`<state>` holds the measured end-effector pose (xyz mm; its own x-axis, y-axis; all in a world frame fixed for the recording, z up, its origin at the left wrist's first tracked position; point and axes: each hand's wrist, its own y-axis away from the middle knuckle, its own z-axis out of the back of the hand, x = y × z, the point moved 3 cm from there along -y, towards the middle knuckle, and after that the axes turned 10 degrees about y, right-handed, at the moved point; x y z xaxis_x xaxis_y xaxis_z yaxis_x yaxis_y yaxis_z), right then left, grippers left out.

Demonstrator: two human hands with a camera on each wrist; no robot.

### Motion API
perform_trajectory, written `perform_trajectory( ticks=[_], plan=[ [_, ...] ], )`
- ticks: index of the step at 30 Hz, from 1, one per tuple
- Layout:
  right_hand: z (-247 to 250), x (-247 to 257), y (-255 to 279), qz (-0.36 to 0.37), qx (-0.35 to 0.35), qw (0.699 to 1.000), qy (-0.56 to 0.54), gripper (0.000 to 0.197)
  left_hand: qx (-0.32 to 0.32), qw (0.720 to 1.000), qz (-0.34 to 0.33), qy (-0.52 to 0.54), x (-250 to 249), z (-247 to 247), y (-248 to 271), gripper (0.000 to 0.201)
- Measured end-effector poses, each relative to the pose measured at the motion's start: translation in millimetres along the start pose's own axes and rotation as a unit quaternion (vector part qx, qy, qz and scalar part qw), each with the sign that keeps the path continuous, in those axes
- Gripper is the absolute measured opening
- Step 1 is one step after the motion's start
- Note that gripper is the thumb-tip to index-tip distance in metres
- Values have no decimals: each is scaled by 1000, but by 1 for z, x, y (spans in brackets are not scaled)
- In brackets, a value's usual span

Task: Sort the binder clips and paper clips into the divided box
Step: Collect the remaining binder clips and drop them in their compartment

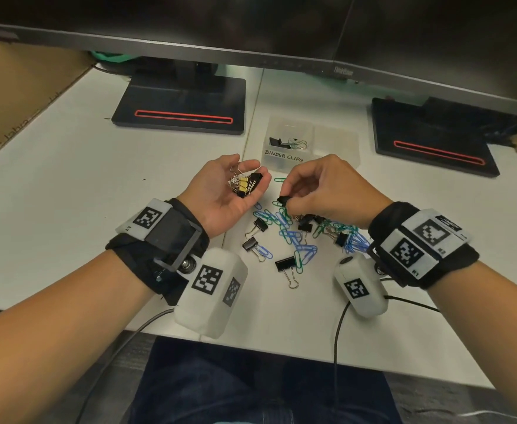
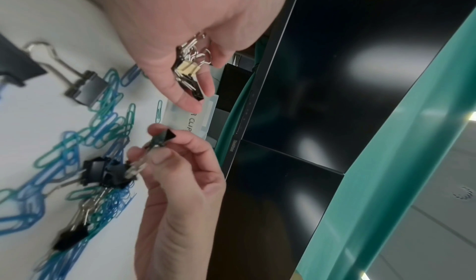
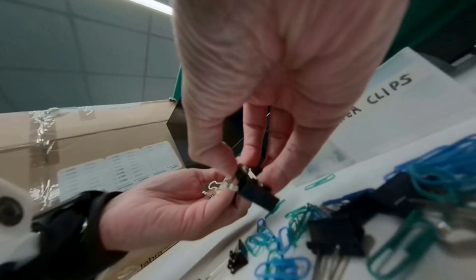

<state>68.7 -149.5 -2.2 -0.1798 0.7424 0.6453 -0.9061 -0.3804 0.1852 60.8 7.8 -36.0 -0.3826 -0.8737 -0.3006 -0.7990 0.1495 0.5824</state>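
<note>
My left hand (image 1: 251, 168) is palm up and cupped round several small yellow and black binder clips (image 1: 245, 183), also seen in the left wrist view (image 2: 189, 68). Just to its right, my right hand (image 1: 286, 192) pinches one small black binder clip (image 1: 282, 199) above the pile; the right wrist view shows this clip (image 3: 257, 188) at the fingertips. Blue and green paper clips (image 1: 297, 237) lie heaped on the white table with black binder clips (image 1: 286, 264) among them. The clear divided box (image 1: 283, 157), labelled BINDER CLIPS, stands behind both hands and holds a few binder clips in its left compartment.
Two black monitor stands (image 1: 179, 108) (image 1: 431, 139) stand behind the box under the screens. A cardboard box (image 1: 21, 96) borders the table on the left. Cables (image 1: 340, 325) hang over the table's front edge near my wrists.
</note>
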Motion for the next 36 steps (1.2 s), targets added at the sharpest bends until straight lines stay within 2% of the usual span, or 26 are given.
perform_trajectory(
  ticks=[4, 8, 11, 13, 15, 21, 27, 33, 36],
  plan=[
    [-3, -3, -1, 5, 24, 999, -21, 10, 1, 1000, -1, -5, -1, -1, -2, 34],
    [1, -9, -1, 6, 45, 997, -62, 19, 2, 1000, 0, -7, 0, 0, -2, 33],
    [1, -10, -1, 27, 16, 998, 61, 21, 1, 1000, -2, -5, 0, 2, -3, 33],
    [0, -5, -2, 42, -1, 986, 163, 22, 0, 1000, -8, 1, -2, 3, -4, 32],
    [-1, 3, 0, 60, 18, 976, 209, 24, -2, 1000, -18, 2, -4, 3, -4, 32],
    [-17, 13, 18, 89, 156, 941, 287, 26, -2, 1000, -15, 11, -9, 5, -3, 32],
    [-21, 6, 19, 78, 170, 945, 270, 15, 2, 1000, -9, 9, -7, 3, -1, 30],
    [-20, 3, 27, 95, 177, 931, 305, 31, 2, 1000, -11, 7, -5, 3, 2, 31],
    [-22, 2, 27, 101, 163, 931, 311, 27, 3, 1000, -13, 6, -4, 2, 3, 32]
  ],
)
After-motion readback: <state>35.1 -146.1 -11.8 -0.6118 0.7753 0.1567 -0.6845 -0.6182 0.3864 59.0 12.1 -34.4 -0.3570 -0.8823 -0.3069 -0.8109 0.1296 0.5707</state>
